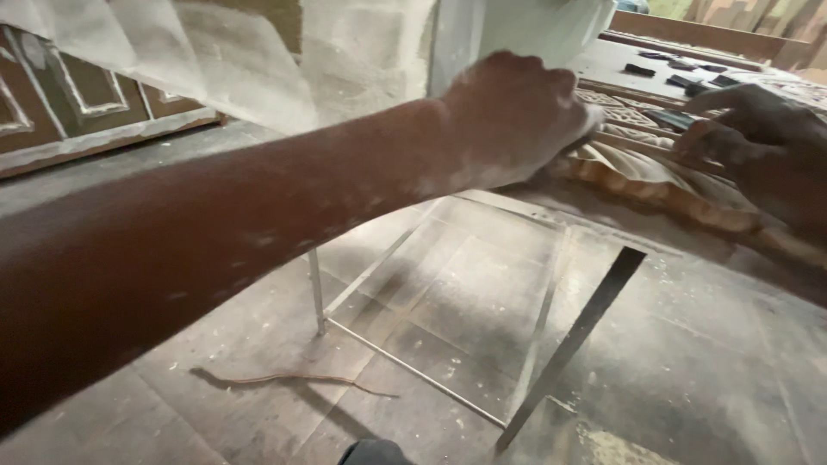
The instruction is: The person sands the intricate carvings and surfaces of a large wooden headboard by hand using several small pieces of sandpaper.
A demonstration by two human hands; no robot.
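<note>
Head view shows a dusty floor [689, 362] under a metal frame [431, 293] propping the carved wood piece [655, 194] at working height. Left hand [517, 116], clenched, presses its near edge; right hand [758, 142] steadies it, fingers curled, grip unclear.

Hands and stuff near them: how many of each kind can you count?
Hands: 2, the left hand and the right hand
Carved wooden piece under the hands: 1
Metal frame stand on the floor: 1
Thin curled strip on the floor: 1
Small dark blocks on the far bench: about 5, blurry
Total: about 10
</note>
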